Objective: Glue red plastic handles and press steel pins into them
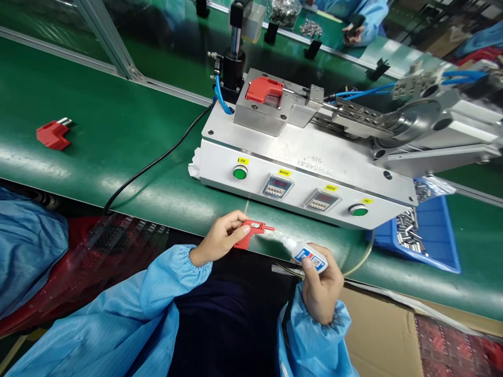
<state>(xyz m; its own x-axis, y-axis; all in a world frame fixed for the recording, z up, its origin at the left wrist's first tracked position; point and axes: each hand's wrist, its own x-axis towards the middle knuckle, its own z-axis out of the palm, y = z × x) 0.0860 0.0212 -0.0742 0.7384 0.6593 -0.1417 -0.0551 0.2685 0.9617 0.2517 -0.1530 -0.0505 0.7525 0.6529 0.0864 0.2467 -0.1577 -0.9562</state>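
My left hand is closed on a red plastic part shaped like a small pistol, its thin prong pointing right. In my right hand is a small white glue bottle with a blue label, tilted so that its nozzle points left towards the red part. A small gap separates nozzle and prong. Behind both hands stands a metal bench machine with green buttons and two small displays. Another red part sits in the block on its top.
A loose red part with metal pins lies on the green table at left. At right a blue bin holds metal pins. A black cable crosses the table. Co-workers' sleeves show at the back. Cardboard is below right.
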